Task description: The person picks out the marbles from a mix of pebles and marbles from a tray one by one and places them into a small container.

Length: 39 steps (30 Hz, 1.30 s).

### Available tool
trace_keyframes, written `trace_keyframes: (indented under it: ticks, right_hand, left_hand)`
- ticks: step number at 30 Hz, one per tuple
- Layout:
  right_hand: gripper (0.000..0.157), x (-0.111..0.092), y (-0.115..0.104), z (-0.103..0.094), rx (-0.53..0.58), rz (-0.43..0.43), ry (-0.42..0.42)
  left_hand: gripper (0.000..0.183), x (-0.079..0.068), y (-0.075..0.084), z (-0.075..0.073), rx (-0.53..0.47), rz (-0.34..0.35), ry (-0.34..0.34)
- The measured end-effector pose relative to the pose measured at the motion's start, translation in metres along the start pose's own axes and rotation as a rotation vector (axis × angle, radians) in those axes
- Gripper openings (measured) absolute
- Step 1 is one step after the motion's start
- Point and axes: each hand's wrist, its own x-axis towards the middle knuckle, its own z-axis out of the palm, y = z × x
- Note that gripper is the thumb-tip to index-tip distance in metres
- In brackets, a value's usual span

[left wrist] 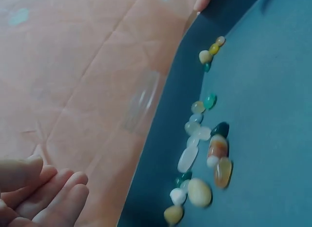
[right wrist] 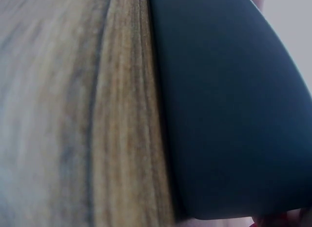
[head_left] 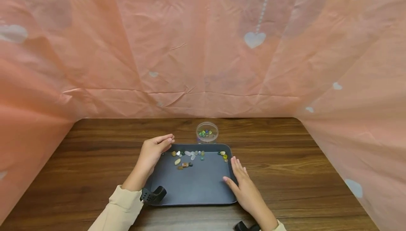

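Observation:
A dark grey rectangular tray lies on the table, with small polished stones mostly along its far side. Over its far left corner is my left hand, fingers lightly bent together and thumb alongside; nothing shows in it in the left wrist view. My right hand rests at the tray's right rim, fingers straight and thumb reaching over the edge. A cream oval stone, a brown banded stone and several clear-white stones lie toward the left. A small group with a yellow stone sits in the far right corner.
Just behind the tray stands a round clear container with colourful marbles inside. The wood-grain table extends on both sides. Pink sheeting with white hearts encloses the back and sides.

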Motion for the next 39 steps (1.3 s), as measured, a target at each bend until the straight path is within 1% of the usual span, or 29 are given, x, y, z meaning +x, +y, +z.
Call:
trace_keyframes:
  ticks: [5,8,10,12,14,16,19,21,23,26,28,30,32,35,39]
  right_hand:
    - [0.073,-0.001,0.001,-0.001,0.003,0.017,-0.003]
    - [0.073,-0.001,0.001,0.0,0.005,0.022,-0.01]
    - [0.073,-0.001,0.0,0.001,0.009,0.02,-0.013]
    - [0.073,-0.001,-0.001,0.002,0.009,0.013,-0.01]
    - [0.073,-0.001,-0.001,0.002,0.01,0.011,-0.005]
    - [0.073,-0.001,-0.002,0.002,0.008,0.011,-0.003]
    - [0.073,-0.001,-0.001,0.002,0.008,0.019,-0.005]
    - [0.073,-0.001,-0.001,0.001,0.004,0.017,-0.003]
    - [0.073,-0.001,-0.001,0.001,0.003,0.017,-0.003]
    - [0.073,-0.001,0.0,0.001,0.006,0.019,-0.006]
    - [0.073,-0.001,0.0,0.001,0.009,0.021,-0.011]
    - [0.073,-0.001,0.0,0.001,0.008,0.019,-0.011]
    - [0.073,-0.001,-0.001,0.001,0.006,0.014,-0.007]
    - [0.073,-0.001,-0.001,0.001,0.007,0.014,-0.003]
    - [0.073,0.0,-0.001,0.0,0.011,0.018,-0.005]
  left_hand:
    - [0.036,-0.014,-0.003,-0.021,0.006,-0.012,-0.047]
    - [0.037,-0.025,-0.007,-0.033,0.009,-0.011,-0.035]
    - [0.038,-0.033,-0.01,-0.041,0.032,-0.005,-0.005]
    - [0.038,-0.041,-0.013,-0.047,0.092,0.01,0.029]
    - [0.038,-0.049,-0.017,-0.053,0.237,0.031,0.06]
    - [0.04,-0.055,-0.022,-0.056,0.396,0.057,0.074]
    - [0.044,-0.06,-0.031,-0.056,0.628,0.098,0.058]
    - [0.049,-0.06,-0.037,-0.054,0.732,0.148,0.021]
    - [0.051,-0.061,-0.042,-0.05,0.834,0.2,0.005]
    - [0.052,-0.063,-0.049,-0.046,0.981,0.281,0.029]
    - [0.051,-0.065,-0.052,-0.044,1.054,0.314,0.057]
    - [0.05,-0.066,-0.054,-0.042,1.099,0.342,0.072]
    - [0.049,-0.067,-0.055,-0.04,1.119,0.36,0.077]
    - [0.049,-0.068,-0.055,-0.038,1.125,0.366,0.072]
    - [0.048,-0.068,-0.055,-0.036,1.127,0.356,0.067]
